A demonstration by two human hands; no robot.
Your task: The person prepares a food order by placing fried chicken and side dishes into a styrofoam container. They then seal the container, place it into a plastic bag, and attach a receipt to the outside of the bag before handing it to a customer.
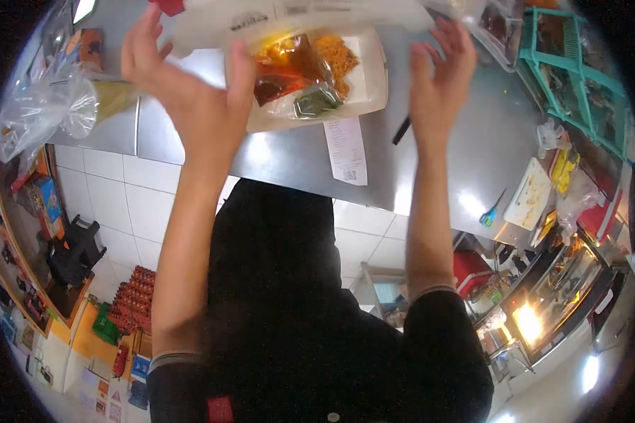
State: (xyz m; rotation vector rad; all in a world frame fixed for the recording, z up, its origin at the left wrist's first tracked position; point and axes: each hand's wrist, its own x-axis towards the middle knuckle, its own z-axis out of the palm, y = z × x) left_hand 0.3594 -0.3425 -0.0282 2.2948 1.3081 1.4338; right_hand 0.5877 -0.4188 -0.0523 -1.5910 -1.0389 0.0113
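Note:
An open paper food box (373,100) stands on the steel counter before me. Inside are clear bags of red-orange sauce (283,79), a small bag of green contents (317,100) and golden-brown crumbly food (336,58). Its raised lid (307,18) bears print and is blurred. My left hand (190,100) is spread at the box's left side, thumb by the rim. Held apart from the box's right wall, my right hand (439,84) has bent fingers near the lid's corner. Whether either hand touches the lid is unclear. A printed receipt (346,153) lies under the box's near edge.
A black stick-like item (401,131) shows beside my right wrist. Blue-handled scissors (488,217) and a stained white cutting board (528,194) lie at the right. Teal baskets (577,69) stand beyond them. Clear plastic bags (47,111) are at the left. A lit display case (555,301) is lower right.

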